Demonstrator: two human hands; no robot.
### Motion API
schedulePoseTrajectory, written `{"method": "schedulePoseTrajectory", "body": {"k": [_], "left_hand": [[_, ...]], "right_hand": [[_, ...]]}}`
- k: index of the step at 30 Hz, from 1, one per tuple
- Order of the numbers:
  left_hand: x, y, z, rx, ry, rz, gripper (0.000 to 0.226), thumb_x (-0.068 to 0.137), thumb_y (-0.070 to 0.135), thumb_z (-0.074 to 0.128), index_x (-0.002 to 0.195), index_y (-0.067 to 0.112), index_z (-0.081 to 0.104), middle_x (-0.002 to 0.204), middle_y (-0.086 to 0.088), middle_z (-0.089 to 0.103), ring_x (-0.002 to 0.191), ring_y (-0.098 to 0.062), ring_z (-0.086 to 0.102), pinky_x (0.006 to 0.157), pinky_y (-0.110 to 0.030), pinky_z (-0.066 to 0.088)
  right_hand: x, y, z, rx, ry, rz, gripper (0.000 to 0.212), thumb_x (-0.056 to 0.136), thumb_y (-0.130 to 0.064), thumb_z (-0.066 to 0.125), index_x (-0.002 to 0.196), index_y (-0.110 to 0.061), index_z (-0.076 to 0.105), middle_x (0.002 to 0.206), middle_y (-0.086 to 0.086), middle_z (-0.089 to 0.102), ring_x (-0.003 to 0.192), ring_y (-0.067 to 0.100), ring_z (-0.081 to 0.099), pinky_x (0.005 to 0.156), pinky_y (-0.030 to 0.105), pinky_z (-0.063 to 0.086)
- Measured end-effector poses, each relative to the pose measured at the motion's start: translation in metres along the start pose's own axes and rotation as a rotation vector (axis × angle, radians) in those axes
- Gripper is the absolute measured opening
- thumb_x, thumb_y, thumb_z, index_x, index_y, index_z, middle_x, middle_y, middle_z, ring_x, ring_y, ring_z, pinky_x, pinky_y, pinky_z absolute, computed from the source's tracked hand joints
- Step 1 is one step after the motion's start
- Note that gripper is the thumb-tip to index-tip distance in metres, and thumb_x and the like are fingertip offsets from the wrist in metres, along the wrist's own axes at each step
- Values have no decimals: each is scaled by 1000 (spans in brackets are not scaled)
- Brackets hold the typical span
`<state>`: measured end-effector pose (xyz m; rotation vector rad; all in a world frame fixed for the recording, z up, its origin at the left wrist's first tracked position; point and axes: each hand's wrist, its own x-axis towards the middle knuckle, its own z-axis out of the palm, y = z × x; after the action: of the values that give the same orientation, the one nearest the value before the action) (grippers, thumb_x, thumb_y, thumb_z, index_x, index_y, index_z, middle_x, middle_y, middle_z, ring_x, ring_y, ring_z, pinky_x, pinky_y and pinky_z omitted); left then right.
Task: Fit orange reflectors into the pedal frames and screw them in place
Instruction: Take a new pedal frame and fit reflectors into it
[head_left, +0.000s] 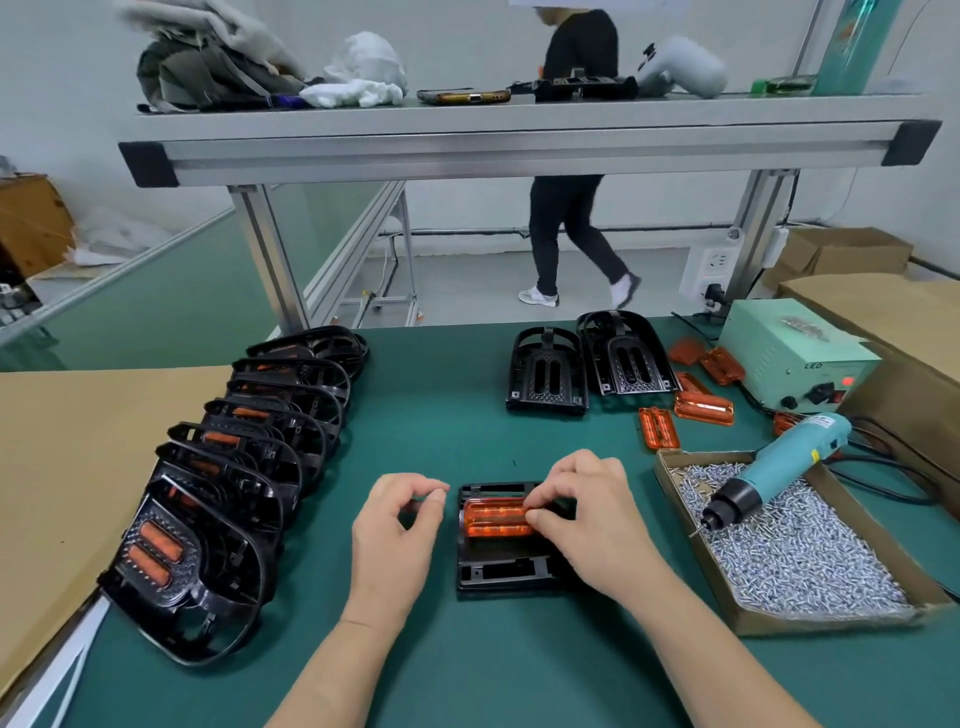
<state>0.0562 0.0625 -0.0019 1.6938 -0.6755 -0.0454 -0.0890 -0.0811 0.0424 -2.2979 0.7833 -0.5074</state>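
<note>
The work surface is a bench covered with a green mat (441, 415), under an aluminium-profile shelf (519, 150) loaded with clothing and small items; beyond the bench a person in dark clothes (571, 218) crosses the floor.

At the far left a cardboard sheet (78, 441) lies on the bench; just beside it a row of black pedal frames (249, 467) leans one on the next, running from the near left corner toward the back; orange inserts show in several of them.

The left hand (395, 535) rests on the mat just left of the centre pedal frame (498, 571); its fingers are curled, with thumb and forefinger tips brought close together; whether they pinch a screw cannot be told.

The centre pedal frame lies flat on the mat between the two hands; the orange reflector (493, 517) sits on its upper half, lengthwise from left to right. The right hand (587, 514) covers the right end of the frame; its curled fingers and thumb pinch the right end of the reflector.

Farther back, two empty pedal frames (548, 379) stand side by side; to their right, loose reflectors (704, 408) lie scattered on the mat.

At the right, a shallow cardboard tray (831, 622) holds a heap of silver screws (810, 551); a teal electric screwdriver (779, 467) lies across the tray's far edge, bit end down in the screws; its cable runs off to the right. Behind it stands a pale green power supply box (795, 358) with a red lamp lit.
</note>
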Motion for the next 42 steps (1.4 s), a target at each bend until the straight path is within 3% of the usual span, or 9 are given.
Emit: {"method": "schedulePoseTrajectory", "body": {"k": [5, 11, 19, 23, 27, 31, 35, 39, 42], "left_hand": [[0, 4, 0, 28, -98, -31, 26, 83, 1, 75, 70, 24, 73, 90, 7, 65, 88, -10, 63, 80, -17, 47], [-2, 10, 2, 151, -241, 11, 28, 79, 8, 79, 65, 30, 71, 97, 9, 63, 99, -1, 58, 85, -4, 35], [0, 7, 5, 252, -314, 53, 27, 81, 9, 74, 63, 27, 65, 105, 16, 54, 110, -3, 52, 89, -8, 32], [0, 6, 5, 272, -323, 82, 27, 82, 10, 72, 64, 28, 62, 106, 19, 53, 111, -4, 51, 89, -7, 32], [-1, 6, 6, 262, -318, 80, 27, 81, 10, 73, 64, 28, 63, 103, 23, 52, 111, -2, 50, 87, -5, 31], [-1, 8, 5, 263, -312, 65, 25, 81, 10, 73, 66, 28, 65, 102, 24, 52, 112, -2, 51, 87, -7, 32], [-3, 12, 4, 240, -294, 54, 25, 83, 10, 72, 68, 29, 66, 100, 24, 53, 110, -4, 52, 86, -8, 34], [-3, 15, 3, 233, -281, 39, 24, 85, 11, 72, 69, 28, 66, 99, 24, 53, 107, -4, 53, 84, -4, 33], [-4, 16, 3, 218, -277, 18, 22, 85, 13, 72, 69, 27, 67, 98, 24, 54, 107, -4, 54, 84, -6, 34]], "right_hand": [[-1, -2, 5, -113, -27, 11, 5, 89, -30, 75, 85, -32, 76, 97, -17, 48, 105, 10, 35, 96, 28, 32], [2, -3, 1, -266, -69, -42, 5, 88, -31, 72, 88, -32, 76, 98, -17, 47, 104, 13, 35, 90, 31, 29], [6, -8, 2, -404, -106, -59, 9, 91, -35, 66, 91, -34, 75, 91, -11, 46, 99, 18, 39, 87, 33, 34], [7, -8, 0, -362, -143, -53, 10, 90, -41, 66, 92, -34, 73, 85, -14, 44, 97, 16, 39, 87, 34, 34], [5, 8, -22, -315, 110, -41, 10, 89, -39, 67, 88, -30, 72, 91, -11, 57, 98, 20, 46, 91, 37, 38], [16, 31, -62, -532, 293, 87, 8, 91, -32, 65, 87, -27, 71, 97, -4, 65, 100, 27, 50, 83, 39, 39], [31, 49, -89, -886, 66, 315, 18, 92, -32, 51, 100, -31, 68, 105, -7, 67, 109, 22, 52, 85, 37, 35], [44, 57, -93, -964, -153, 387, 10, 84, -18, 50, 84, -25, 56, 82, -7, 54, 94, 22, 53, 86, 38, 29], [50, 63, -90, -946, -168, 371, 18, 79, -7, 51, 85, -23, 57, 90, -5, 59, 91, 22, 55, 84, 37, 28]]}}
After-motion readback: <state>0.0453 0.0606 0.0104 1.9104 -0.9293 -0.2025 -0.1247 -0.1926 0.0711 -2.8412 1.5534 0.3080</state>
